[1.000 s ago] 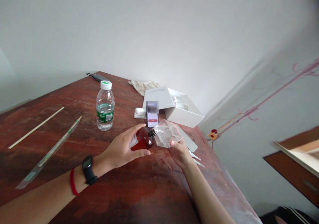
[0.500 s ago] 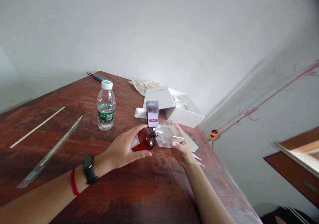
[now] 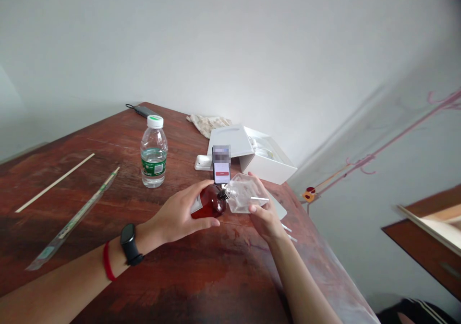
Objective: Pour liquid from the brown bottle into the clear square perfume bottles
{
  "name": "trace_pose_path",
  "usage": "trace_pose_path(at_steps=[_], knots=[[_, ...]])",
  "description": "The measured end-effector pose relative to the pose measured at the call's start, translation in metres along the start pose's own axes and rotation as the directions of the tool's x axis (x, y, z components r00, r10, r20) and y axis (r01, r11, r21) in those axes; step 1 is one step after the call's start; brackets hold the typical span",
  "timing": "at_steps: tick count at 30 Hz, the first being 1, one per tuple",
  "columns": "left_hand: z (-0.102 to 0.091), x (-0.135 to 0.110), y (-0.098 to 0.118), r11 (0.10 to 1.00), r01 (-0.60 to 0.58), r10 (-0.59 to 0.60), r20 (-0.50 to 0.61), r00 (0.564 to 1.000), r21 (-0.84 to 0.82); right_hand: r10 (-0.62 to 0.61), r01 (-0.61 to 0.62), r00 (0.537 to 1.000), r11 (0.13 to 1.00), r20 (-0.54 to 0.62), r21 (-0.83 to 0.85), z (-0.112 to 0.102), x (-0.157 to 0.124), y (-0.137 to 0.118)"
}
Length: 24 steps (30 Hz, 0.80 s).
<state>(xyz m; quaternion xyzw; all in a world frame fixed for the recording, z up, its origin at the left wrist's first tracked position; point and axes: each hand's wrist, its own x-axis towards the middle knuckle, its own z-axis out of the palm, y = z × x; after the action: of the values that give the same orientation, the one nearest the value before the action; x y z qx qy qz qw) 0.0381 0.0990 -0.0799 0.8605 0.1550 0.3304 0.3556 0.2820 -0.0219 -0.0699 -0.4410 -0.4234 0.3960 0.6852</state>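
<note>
My left hand [image 3: 183, 213] is wrapped round an amber bottle [image 3: 215, 204] with a white label, tipped on its side so its black neck points right. In my right hand [image 3: 266, 216] is a clear, angular glass bottle [image 3: 245, 194], also lying over, its neck facing left. The two necks meet between my hands; whether liquid passes between them I cannot make out. A thin white stick [image 3: 259, 198] shows at the clear bottle. Just behind the bottles, a phone [image 3: 222, 170] with a lit screen leans upright.
A water bottle [image 3: 154, 156] stands left on the dark red wooden table [image 3: 173, 281]. Wrapped chopsticks [image 3: 79, 213] and a bare stick [image 3: 55, 182] lie further left. Behind are a white box [image 3: 268, 163], a small white case [image 3: 203, 162], a cloth [image 3: 207, 125] and a grey pouch [image 3: 142, 111].
Both hands hold the same bottles neck to neck, almost unmoved. The whole view has shifted very slightly.
</note>
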Motion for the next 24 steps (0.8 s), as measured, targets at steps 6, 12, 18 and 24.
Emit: trace_pose_path(at_steps=[6, 12, 18, 24], knots=[[-0.0008, 0.0001, 0.0028, 1.000, 0.010, -0.010, -0.010, 1.000, -0.016, -0.009, 0.009, 1.000, 1.000, 0.008, 0.002, 0.0007, -0.0003, -0.0011], [-0.0003, -0.0002, -0.0007, 1.000, 0.003, -0.003, 0.008, 1.000, 0.006, -0.009, 0.008, 1.000, 1.000, 0.011, 0.007, 0.0042, -0.0010, -0.0041], [-0.0003, -0.0003, -0.0018, 1.000, 0.003, -0.003, 0.009, 1.000, 0.002, -0.001, 0.002, 1.000, 1.000, 0.010, -0.011, 0.0037, -0.0017, -0.0039], [0.0001, 0.0003, -0.0021, 1.000, -0.001, 0.001, 0.007, 1.000, 0.013, -0.008, 0.008, 1.000, 1.000, 0.020, -0.023, -0.0005, -0.0004, -0.0005]])
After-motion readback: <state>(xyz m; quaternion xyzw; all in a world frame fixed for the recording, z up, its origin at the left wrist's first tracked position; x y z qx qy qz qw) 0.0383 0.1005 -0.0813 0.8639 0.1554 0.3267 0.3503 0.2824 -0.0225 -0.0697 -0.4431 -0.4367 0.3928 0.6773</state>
